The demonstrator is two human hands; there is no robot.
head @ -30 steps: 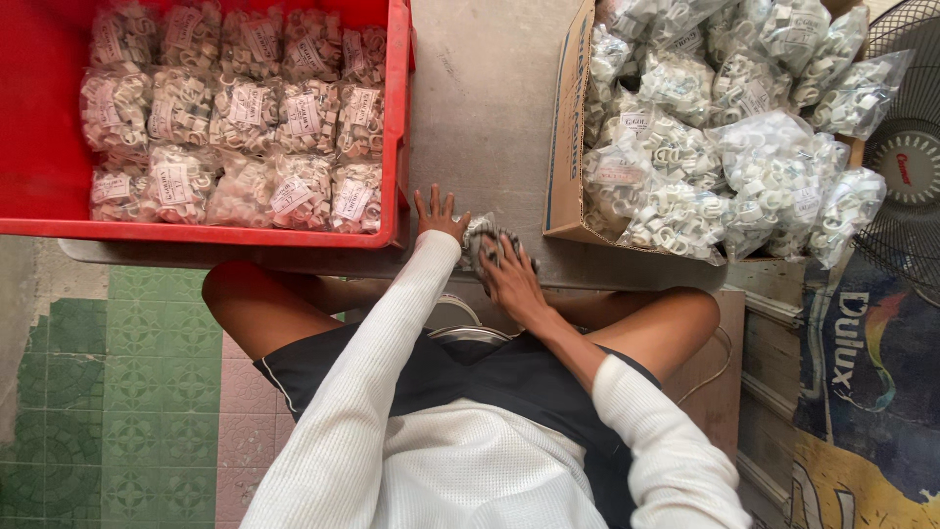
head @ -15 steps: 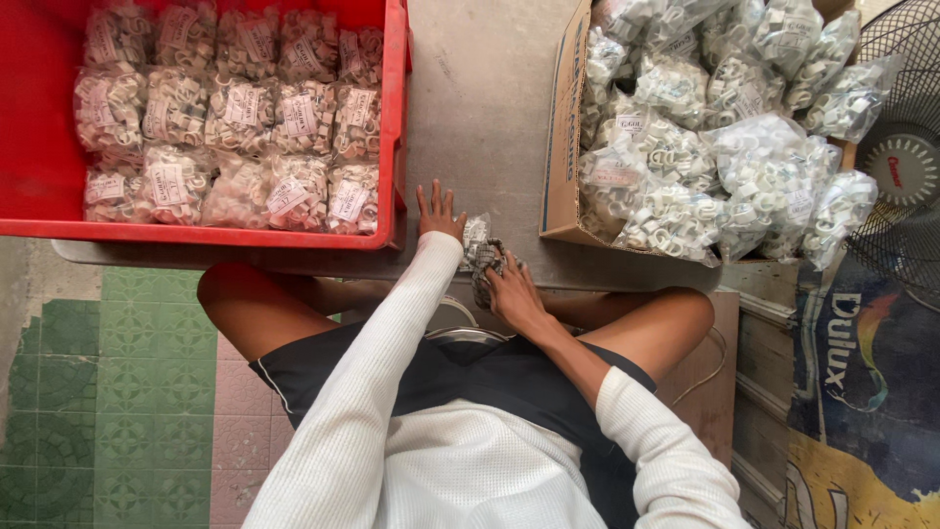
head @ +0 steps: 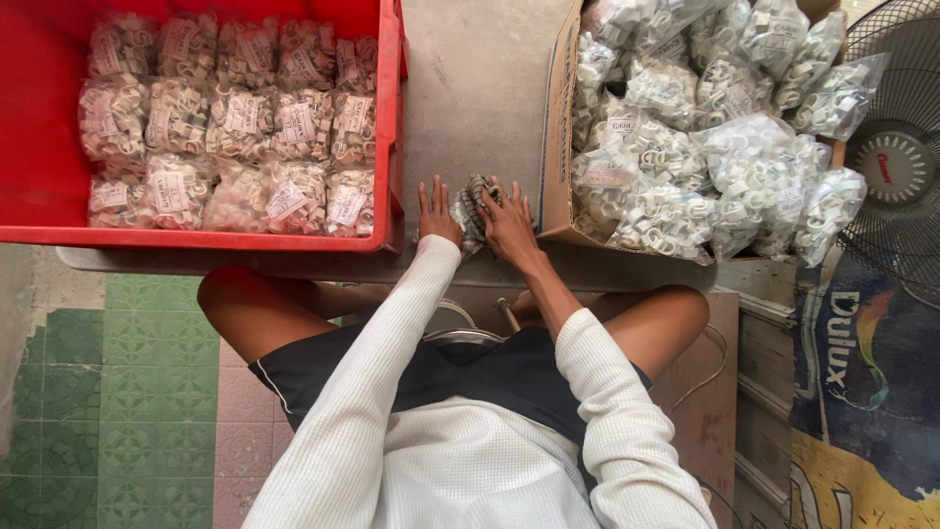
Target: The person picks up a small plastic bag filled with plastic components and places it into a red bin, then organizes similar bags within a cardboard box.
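A grey concrete worktop [head: 475,88] carries everything. A small bag of parts [head: 473,204] lies near its front edge and serves as landmark. Left of that bag stands a red plastic crate [head: 39,186] filled with packed bags. Right of the bag, just beside it, sits an open cardboard box [head: 554,147] heaped with clear bags of white parts.
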